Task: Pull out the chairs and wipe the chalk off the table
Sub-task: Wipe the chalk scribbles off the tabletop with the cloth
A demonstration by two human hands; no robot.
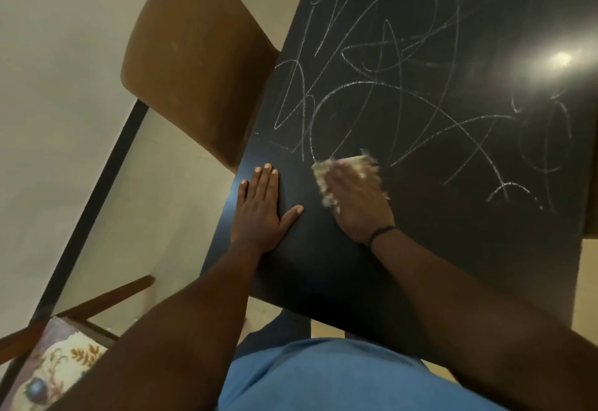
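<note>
Head: cloth [326, 184] under right hand [359, 203] fingers.

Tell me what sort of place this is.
Probably a home dining room: a black table with a brown padded chair beside it, and a wooden chair with a floral cushion on the floor.

The right hand [356, 198] is motion-blurred, hiding most of the pale cloth [343, 169]; at 7 o'clock, a patterned cushion [55, 368] is cropped.
</note>
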